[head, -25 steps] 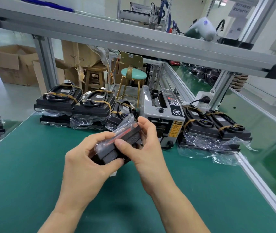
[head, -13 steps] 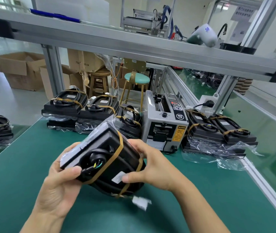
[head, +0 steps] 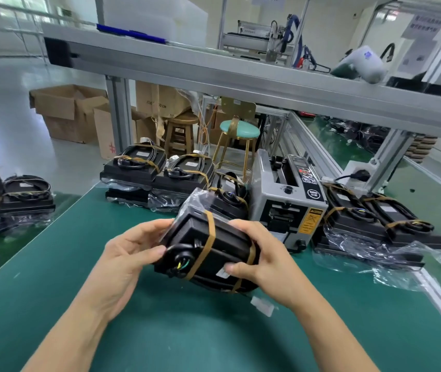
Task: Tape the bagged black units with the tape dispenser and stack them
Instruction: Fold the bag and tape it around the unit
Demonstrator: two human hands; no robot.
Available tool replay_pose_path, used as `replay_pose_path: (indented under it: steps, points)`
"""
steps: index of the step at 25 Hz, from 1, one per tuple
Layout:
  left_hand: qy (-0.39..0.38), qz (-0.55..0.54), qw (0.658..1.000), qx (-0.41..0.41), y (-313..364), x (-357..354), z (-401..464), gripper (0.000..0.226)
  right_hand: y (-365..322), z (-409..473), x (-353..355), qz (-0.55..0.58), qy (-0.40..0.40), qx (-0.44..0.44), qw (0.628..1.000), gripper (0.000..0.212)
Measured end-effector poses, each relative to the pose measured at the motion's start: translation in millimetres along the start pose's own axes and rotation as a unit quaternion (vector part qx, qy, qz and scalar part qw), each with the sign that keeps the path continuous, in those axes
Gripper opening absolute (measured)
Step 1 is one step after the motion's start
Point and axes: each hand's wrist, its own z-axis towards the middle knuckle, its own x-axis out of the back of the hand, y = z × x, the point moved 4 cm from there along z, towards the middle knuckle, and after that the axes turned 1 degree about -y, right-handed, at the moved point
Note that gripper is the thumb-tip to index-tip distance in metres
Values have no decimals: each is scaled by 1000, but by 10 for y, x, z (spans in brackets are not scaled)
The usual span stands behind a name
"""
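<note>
Both hands on it now: my left hand (head: 130,253) curls round the near-left end of the black boxy unit in its clear plastic bag (head: 208,251), thumb pressed just above the coiled cable plug, and my right hand (head: 262,253) clamps the far-right end, thumb on the small white label. So each grip is closed on the unit, holding it tilted above the green table mat (head: 160,331), clear of the surface. Brown bands cross its top and side. A small white plastic piece (head: 263,307) lies on the mat just beneath my right wrist. Straight behind the unit stands the grey boxy tape dispenser (head: 289,202), yellow warning sticker on its front. To its right sits a stack of bagged black units (head: 375,226), loose bag ends spilling toward the table's edge; to its left, a row of stacked bagged units (head: 157,178) lines the back of the table. More bagged units (head: 12,194) sit on the far left
</note>
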Motion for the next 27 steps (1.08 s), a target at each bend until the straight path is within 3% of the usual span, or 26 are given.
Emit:
replay_pose_path:
  steps: [2,3,5,8,12,14,16,19,22,27]
  points:
    - [72,97,992,-33,31,124,-19,53,-30,77,-17,-71,8,15,997,61]
    - [80,117,987,-75,93,122,-37,48,-41,122,-38,-104,5,24,994,62]
    - [11,126,985,-116,140,20,-65,47,-46,215,-84,-156,-5,31,987,64]
    - [-45,113,990,-76,46,-11,-72,76,-58,328,-143,-213,-28,63,975,66]
    - [-22,118,991,-55,-122,60,-78,69,-32,366,-254,-269,-50,93,957,69]
    - [22,113,992,-57,-196,101,-92,77,24,291,-219,-269,9,96,958,71]
    - [64,109,989,-73,-215,91,-116,66,159,152,-18,-203,170,64,962,57]
    - [69,167,980,-80,-210,-39,-159,61,459,-37,410,9,396,-126,910,22]
    - [68,215,971,-76,-190,-160,-208,60,671,30,632,82,434,-235,866,22]
    - [81,216,970,-77,-163,-190,-247,58,699,233,670,151,447,-268,840,20]
